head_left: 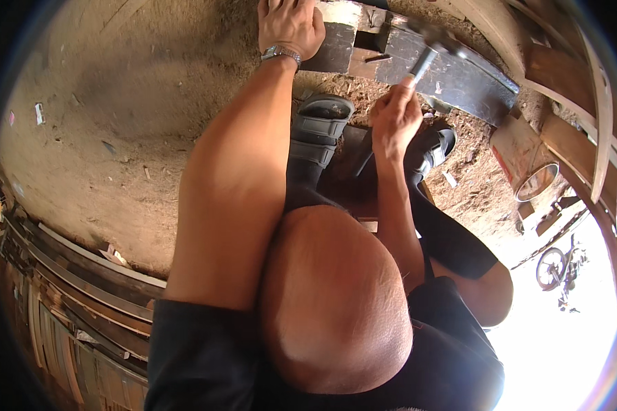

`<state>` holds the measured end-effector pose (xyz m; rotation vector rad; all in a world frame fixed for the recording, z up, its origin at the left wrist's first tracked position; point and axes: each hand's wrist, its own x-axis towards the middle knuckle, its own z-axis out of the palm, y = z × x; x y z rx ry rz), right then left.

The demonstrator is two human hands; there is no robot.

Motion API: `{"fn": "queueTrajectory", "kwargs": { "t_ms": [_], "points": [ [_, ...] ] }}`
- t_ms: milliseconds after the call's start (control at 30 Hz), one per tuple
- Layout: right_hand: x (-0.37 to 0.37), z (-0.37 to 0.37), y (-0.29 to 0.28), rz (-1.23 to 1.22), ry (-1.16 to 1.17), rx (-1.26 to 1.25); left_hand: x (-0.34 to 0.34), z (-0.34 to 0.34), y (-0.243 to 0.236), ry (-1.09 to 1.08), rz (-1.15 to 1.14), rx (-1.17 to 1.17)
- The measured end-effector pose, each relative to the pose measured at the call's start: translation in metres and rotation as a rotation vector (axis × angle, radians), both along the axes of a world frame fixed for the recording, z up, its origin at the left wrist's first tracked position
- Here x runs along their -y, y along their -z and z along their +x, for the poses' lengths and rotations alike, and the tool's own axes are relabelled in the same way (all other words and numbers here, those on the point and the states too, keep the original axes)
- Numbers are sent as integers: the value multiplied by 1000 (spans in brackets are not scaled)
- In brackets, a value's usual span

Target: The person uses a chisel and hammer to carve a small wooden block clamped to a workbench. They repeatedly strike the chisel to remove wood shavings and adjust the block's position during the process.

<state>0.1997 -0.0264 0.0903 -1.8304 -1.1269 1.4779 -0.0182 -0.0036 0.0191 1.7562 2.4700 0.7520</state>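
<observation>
My right hand (396, 120) is wrapped round the handle of a hammer (424, 65), whose head, smeared by motion, is over a dark wooden beam (459, 85). The lower end of the handle sticks out below my fist. My left hand (289, 29) lies back up on the left part of the beam, fingers stretched forward and partly cut off by the upper edge. A wristwatch circles that wrist. Between my hands, the beam has a dark squarish recess (370, 41) with paler wood around it. A short dark piece (377, 58) lies beside the recess.
My sandalled feet (322, 116) are close to the beam on a dirt floor (116, 171) strewn with scraps. A tipped bucket (536, 181) and curved timbers (559, 82) are at right. Stacked boards (82, 301) line the lower left. A bicycle or motorbike (555, 270) stands in bright light.
</observation>
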Motion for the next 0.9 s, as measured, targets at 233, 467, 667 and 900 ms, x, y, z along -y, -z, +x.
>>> {"fn": "queueTrajectory", "kwargs": {
  "t_ms": [233,467,667,900],
  "points": [
    [-18,-3,2,274,-433,342,-8,7,3,21,1,-1],
    [-28,-21,-34,307,-197,77,-3,3,-4,2,-47,17],
    [-23,-9,11,143,-283,269,1,3,7,25,6,-25],
    [-15,-9,-3,482,-198,153,-4,2,-1,11,-23,-13]
  ]
}}
